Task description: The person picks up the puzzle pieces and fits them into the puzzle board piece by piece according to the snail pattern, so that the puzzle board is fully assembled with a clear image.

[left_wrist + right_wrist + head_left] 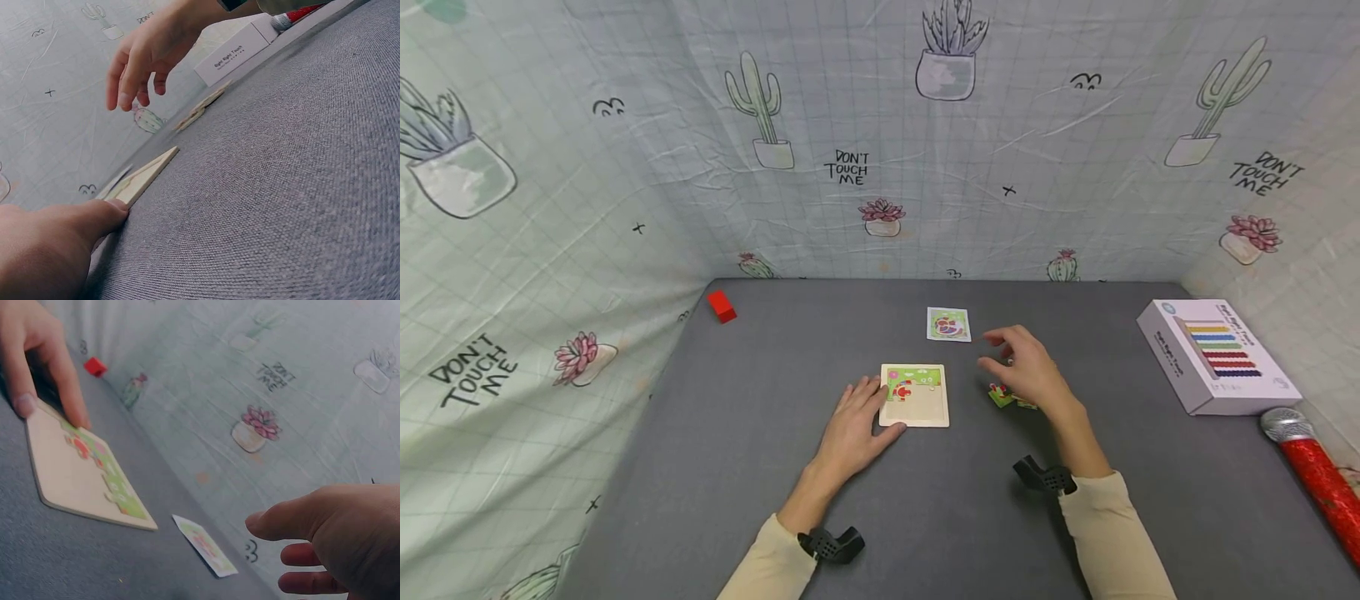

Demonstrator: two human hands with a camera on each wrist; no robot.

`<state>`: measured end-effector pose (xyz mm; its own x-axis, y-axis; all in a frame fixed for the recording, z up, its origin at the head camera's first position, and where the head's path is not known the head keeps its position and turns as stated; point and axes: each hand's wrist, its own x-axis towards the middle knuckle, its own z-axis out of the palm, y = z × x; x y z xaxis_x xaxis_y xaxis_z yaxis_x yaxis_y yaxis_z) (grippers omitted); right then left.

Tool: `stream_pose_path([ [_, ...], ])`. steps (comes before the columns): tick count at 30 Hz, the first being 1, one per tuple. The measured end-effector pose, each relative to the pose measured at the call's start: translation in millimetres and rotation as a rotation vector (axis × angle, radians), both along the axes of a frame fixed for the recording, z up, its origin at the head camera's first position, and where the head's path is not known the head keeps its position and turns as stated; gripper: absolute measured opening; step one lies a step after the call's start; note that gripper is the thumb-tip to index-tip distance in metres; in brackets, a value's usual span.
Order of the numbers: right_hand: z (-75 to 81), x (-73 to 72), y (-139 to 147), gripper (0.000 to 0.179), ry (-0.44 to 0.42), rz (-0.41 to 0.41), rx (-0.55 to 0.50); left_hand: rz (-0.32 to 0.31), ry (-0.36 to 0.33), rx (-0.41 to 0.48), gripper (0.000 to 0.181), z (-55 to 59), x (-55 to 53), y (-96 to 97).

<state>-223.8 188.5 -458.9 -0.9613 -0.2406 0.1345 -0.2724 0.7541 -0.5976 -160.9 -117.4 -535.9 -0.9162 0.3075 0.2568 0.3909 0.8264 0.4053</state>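
A square wooden puzzle board (925,412) lies on the dark grey table, its upper part and part of its left side filled with green and red picture pieces. My left hand (853,429) rests along its left side, fingers extended. The left thumb touches the board's near edge, as the left wrist view shows. Over a small group of loose puzzle pieces (1000,397) hovers my right hand (1028,367), its fingers loosely bent and thumb apart. No piece shows between those fingers in either wrist view. The hand partly hides the pieces in the head view.
A small picture card (948,325) lies beyond the board. At the far left is a red block (722,307). On the right stand a white box (1217,358) and a red glittery microphone (1318,475). A printed cloth (880,125) hangs around the table.
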Motion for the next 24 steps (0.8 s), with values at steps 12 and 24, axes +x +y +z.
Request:
stream_pose_path([
  [12,-8.6,-6.3,25,0.048,-0.051,-0.044,-0.002,-0.005,-0.002,0.003,0.068,1.1,-1.2,-0.3],
  [24,-18.5,-10.1,42,0.048,-0.118,-0.08,0.046,-0.006,-0.002,0.004,0.068,3.1,1.1,-0.2],
])
